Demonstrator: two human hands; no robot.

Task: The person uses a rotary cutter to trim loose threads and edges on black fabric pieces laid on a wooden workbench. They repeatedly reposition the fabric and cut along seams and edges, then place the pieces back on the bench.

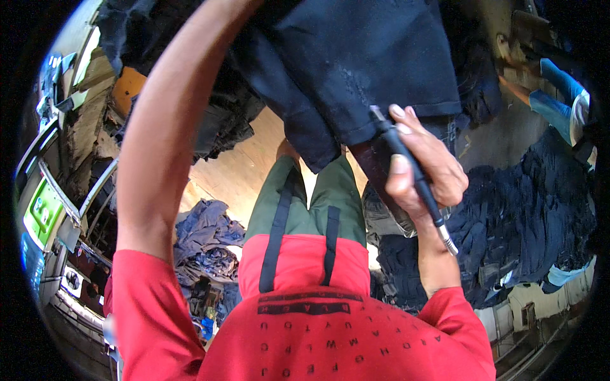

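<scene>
One dark garment (356, 57) hangs raised at head height, with heaps of denim crowding both sides.
The right hand (419, 168) clenches a pen-like tool (413, 171) at the hem; the left arm (159, 140) reaches up out of sight, its grasp unknowable. Dark clothes (534, 216) pile right, blue rags (206, 235) left; bare wooden floor (241, 171) lies between.

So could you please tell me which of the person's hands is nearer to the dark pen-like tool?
Right. The right hand grips the dark pen-like tool against the black garment; the left arm reaches up out of frame, its hand unseen.
</scene>
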